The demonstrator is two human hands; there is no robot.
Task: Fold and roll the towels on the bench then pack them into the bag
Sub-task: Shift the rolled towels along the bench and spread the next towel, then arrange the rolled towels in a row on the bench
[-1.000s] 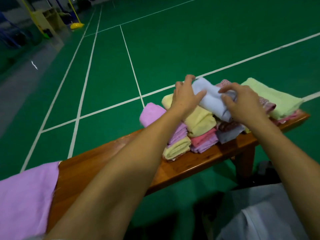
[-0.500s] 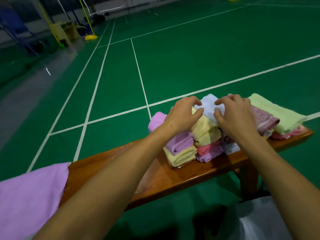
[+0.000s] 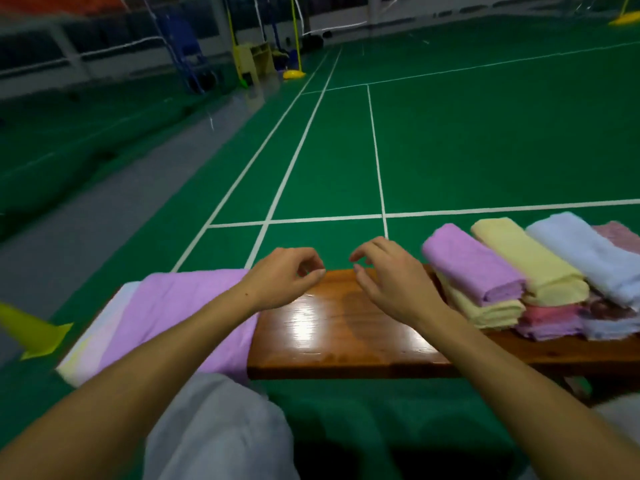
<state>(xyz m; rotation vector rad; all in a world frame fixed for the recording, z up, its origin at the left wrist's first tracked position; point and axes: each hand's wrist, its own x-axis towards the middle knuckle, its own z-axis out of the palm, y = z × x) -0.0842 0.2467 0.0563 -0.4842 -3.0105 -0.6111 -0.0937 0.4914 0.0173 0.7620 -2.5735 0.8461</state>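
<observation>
Hovering left hand [image 3: 282, 277], right hand [image 3: 391, 277], rolled towels [image 3: 512, 271] right

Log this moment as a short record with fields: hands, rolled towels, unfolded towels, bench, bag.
left hand: left hand over the bench, fingers loosely curled, holding nothing
right hand: right hand likewise, holding nothing
rolled towels: purple roll, yellow roll and pale blue roll side by side atop other folded towels, at right
unfolded towels: flat purple towel at the left end, paler cloth beneath it
bench: wooden bench, bare and glossy in the middle
bag: not in view
</observation>
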